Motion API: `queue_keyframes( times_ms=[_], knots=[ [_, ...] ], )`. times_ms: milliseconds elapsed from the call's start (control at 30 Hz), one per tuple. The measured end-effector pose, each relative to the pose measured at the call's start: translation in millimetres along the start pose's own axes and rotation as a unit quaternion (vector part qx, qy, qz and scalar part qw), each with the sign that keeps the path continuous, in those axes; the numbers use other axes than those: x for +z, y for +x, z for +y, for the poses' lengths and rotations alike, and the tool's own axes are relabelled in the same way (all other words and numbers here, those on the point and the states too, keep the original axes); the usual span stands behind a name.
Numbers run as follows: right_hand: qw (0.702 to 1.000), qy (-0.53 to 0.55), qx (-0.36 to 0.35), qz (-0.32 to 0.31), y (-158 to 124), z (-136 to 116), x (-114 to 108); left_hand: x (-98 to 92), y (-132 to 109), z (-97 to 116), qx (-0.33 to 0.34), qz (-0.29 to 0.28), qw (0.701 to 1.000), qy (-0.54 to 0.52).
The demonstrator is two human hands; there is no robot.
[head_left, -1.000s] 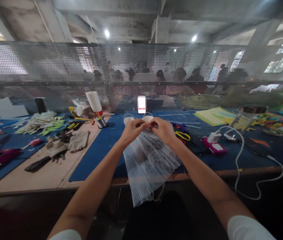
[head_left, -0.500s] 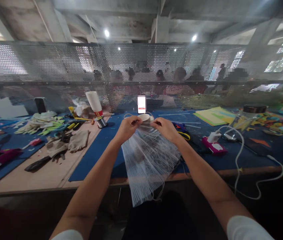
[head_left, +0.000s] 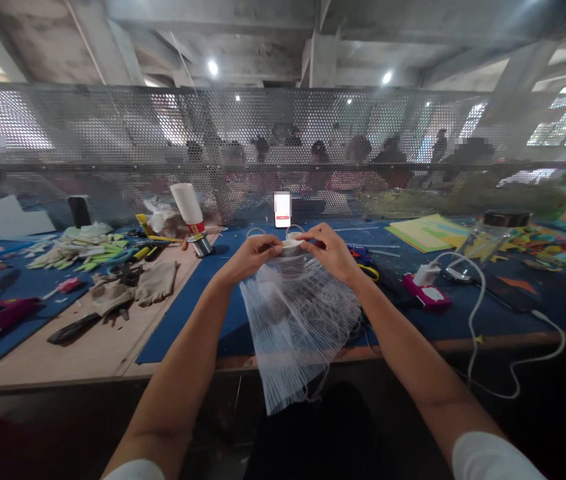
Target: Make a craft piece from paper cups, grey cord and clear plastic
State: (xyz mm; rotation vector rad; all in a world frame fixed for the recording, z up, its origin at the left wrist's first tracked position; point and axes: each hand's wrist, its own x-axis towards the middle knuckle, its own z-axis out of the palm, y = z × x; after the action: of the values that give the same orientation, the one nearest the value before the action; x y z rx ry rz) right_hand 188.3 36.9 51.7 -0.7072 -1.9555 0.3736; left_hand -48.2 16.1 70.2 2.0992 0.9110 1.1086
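Between my two hands is a white cup-like piece with a round rim; its lower part is blurred. At the rim's left side my left hand has thumb and fingertips pinched together. My right hand pinches the opposite side of the rim, its fingers bent over the top. A fan of thin, translucent white strands spreads below the piece, over the table edge and toward my lap. Thin loops stand up behind my fingers; what they belong to is hidden.
A lit phone stands ahead by the perforated metal screen. Stacked paper cups lean at left, near gloves. To the right are coloured paper sheets, a magenta power strip, a white cable and a lidded jar.
The white cup-like piece has dropped slightly and its rim has tilted. My right hand has moved a little up and left over the rim, while my left hand has sunk a little.
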Motion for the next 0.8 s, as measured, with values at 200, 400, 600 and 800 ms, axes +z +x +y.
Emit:
queue_keyframes(
  times_ms=[200, 400, 600, 800],
  knots=[
    [0.997, 0.06, 0.017, -0.044, 0, 3, 1, -3.8, 0, -3, -0.005, -0.014, 1.0, -0.02],
    [0.999, -0.005, -0.014, -0.033, -1, 3, 5, -0.4, 0, 4, 0.038, 0.009, 0.999, 0.02],
    [0.997, -0.053, -0.054, -0.031, -4, 2, 14, 14.3, -1, 6, 0.093, 0.083, 0.987, 0.105],
    [0.994, -0.09, -0.055, -0.03, -7, 3, 18, 23.5, 3, -8, 0.093, 0.127, 0.97, 0.186]
  ],
)
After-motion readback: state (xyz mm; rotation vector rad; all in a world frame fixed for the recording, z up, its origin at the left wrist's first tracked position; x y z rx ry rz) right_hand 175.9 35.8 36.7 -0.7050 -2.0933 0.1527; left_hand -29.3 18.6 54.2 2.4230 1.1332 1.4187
